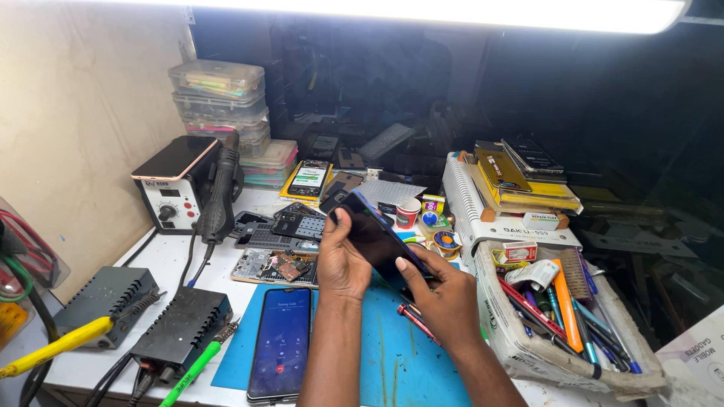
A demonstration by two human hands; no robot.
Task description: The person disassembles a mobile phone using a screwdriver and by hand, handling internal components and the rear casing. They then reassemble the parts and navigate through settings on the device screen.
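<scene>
I hold a dark phone (377,237) tilted above the blue mat (392,354), both hands clasped on it: my left hand (341,260) grips its near edge, fingers (337,220) curled over the top, my right hand (445,290) pinches the lower end. A second phone (280,343) lies lit on the mat's left side. Right of me a white basket (520,339) holds pens beside a small red-and-white box (519,251). Clear stacked boxes (220,98) stand at the back left of the worktop (162,260)

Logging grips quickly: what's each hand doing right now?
Left hand: closed on the dark phone.
Right hand: gripping the same phone's lower edge.
</scene>
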